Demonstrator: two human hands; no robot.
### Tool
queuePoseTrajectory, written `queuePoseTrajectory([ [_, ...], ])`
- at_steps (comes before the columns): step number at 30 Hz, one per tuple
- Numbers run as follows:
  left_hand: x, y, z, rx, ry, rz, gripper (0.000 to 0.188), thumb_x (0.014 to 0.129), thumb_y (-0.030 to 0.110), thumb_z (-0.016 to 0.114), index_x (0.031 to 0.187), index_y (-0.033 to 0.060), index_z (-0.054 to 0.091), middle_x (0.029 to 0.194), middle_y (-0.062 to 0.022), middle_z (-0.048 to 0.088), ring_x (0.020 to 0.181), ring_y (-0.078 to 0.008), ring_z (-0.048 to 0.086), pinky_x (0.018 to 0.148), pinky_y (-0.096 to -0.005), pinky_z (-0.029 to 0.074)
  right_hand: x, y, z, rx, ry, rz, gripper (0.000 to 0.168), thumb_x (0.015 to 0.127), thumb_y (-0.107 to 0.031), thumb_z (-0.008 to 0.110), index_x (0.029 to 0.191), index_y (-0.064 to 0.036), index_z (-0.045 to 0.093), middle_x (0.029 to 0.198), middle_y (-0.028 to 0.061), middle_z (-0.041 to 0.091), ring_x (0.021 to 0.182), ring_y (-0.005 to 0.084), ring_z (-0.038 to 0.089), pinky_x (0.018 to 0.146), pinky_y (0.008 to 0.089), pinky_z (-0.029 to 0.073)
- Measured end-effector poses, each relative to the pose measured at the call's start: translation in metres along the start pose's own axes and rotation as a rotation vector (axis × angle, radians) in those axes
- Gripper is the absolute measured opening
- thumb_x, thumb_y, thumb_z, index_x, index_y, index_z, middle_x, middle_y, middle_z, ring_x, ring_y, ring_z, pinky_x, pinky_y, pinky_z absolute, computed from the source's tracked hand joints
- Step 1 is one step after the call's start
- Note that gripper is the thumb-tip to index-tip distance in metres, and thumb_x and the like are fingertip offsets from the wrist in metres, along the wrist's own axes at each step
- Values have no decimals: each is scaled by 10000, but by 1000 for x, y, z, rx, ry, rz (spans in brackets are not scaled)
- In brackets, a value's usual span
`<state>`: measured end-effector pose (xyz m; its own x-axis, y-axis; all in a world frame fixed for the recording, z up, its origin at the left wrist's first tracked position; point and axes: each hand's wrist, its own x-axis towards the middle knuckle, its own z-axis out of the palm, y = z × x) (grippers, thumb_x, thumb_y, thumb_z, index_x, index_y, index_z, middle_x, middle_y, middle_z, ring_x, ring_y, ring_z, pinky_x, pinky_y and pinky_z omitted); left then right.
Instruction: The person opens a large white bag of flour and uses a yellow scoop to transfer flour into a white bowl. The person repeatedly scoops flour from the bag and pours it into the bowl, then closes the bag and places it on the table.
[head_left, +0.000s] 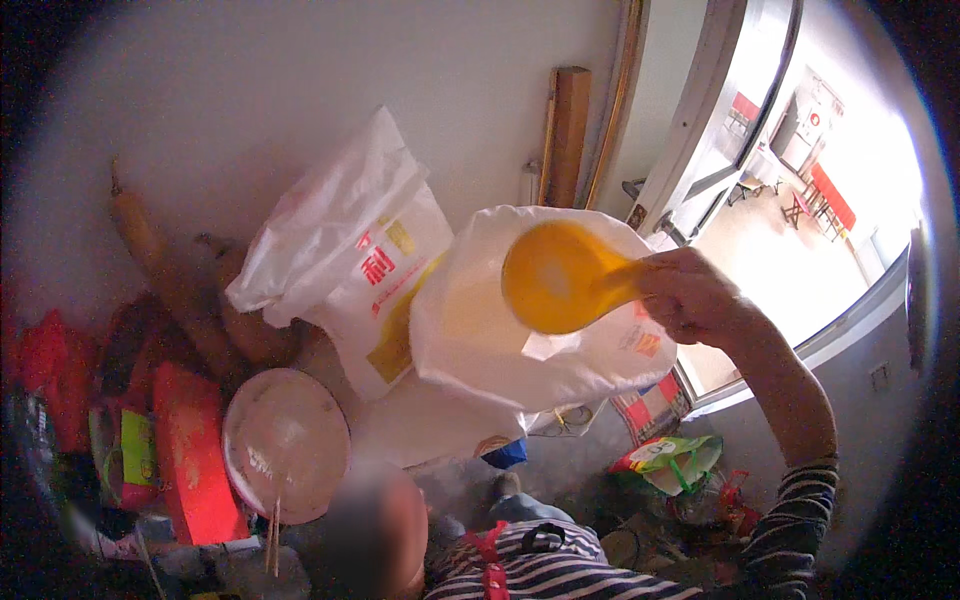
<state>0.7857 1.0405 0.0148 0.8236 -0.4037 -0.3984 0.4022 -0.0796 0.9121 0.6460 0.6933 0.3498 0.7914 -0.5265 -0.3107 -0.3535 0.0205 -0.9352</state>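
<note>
My right hand (686, 296) comes in from the right and grips the handle of a yellow-orange plastic scoop (551, 277). The scoop is above a large white sack (465, 360) whose wide rim is turned outward. Motion blurs the scoop, and I cannot tell what is in it. Left of that sack, a second white plastic sack (352, 240) with red and yellow print stands against the wall. A pale round basin (289, 427) sits lower left, with white residue inside and chopsticks (274, 536) across its rim. My left hand is out of view.
A person's blurred head (375, 532) is at the bottom. Long squashes (165, 270) lean on the wall behind a red box (195, 450). A wooden plank (568, 135) stands by the open door (705, 150). Green shopping bag (671, 461) on the floor, right.
</note>
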Motion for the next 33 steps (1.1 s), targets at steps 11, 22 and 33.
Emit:
queuePoseTrajectory([
  [11,53,-63,200,190,-536,415,660,639,104,666,1192,15,317,1136,-183,406,993,-275,460,790,-384,418,199,120,53,-1817,-147,-514,67,614,-91,570,673,-71,595,695,77,584,652,236,574,570,328,463],
  [22,72,-33,230,369,71,515,734,583,191,685,1188,-30,333,1168,-230,399,1086,-342,393,919,-405,298,197,147,42,-1406,-336,-539,69,664,-100,560,712,-62,592,693,77,586,619,214,567,555,317,461],
  [33,91,-19,197,500,-82,770,622,587,168,672,1110,-34,404,1071,-249,446,972,-389,435,867,-428,331,187,125,52,-1254,-421,-527,99,692,-126,565,755,-51,579,650,66,570,571,190,549,518,310,453],
])
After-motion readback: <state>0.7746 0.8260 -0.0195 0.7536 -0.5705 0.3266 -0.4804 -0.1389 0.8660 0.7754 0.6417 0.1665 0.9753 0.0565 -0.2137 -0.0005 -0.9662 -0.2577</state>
